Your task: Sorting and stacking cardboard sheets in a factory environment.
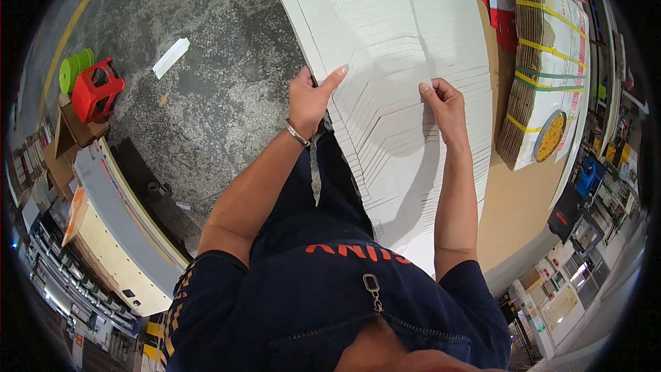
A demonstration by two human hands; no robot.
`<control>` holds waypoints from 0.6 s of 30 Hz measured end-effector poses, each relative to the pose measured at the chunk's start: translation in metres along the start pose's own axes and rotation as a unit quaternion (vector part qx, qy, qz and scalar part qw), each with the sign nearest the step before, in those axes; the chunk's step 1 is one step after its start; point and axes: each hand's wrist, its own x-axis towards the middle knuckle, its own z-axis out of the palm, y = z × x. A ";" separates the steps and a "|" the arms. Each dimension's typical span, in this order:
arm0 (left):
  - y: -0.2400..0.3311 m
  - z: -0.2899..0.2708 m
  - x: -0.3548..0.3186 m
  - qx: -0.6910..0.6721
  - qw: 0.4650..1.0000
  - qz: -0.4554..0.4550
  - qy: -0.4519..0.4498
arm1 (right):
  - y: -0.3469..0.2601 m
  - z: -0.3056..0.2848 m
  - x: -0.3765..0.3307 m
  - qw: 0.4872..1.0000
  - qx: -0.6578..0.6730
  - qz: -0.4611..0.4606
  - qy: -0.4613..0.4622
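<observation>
Left hand (310,100) pinched the left edge of the fanned stack of flat white cardboard sheets (392,62), overhanging the tan surface's (523,200) left edge. Right hand (444,107) pressed fingertips on top, nothing gripped. Risk: uneven pull, fanned sheets slid off onto the speckled floor (220,62).

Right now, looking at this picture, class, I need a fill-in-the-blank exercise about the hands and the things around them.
1. Both hands rest on a fanned stack of white ____ sheets.
2. The left hand wears a ____ on its wrist.
3. The bundle of flat cartons is tied with ____ straps.
4. On the floor stands a red ____ beside a green roll.

Missing words: cardboard; bracelet; yellow; stool
</observation>
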 end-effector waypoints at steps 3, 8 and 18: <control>-0.001 0.002 0.001 0.033 0.999 -0.005 0.000 | 0.001 -0.002 -0.005 0.998 -0.049 -0.037 0.031; -0.004 0.005 0.010 0.055 0.991 0.120 0.031 | 0.017 -0.008 0.005 1.000 -0.022 -0.002 0.013; 0.018 0.004 0.004 0.217 0.962 0.144 0.077 | 0.003 -0.009 0.007 0.995 -0.082 -0.052 0.023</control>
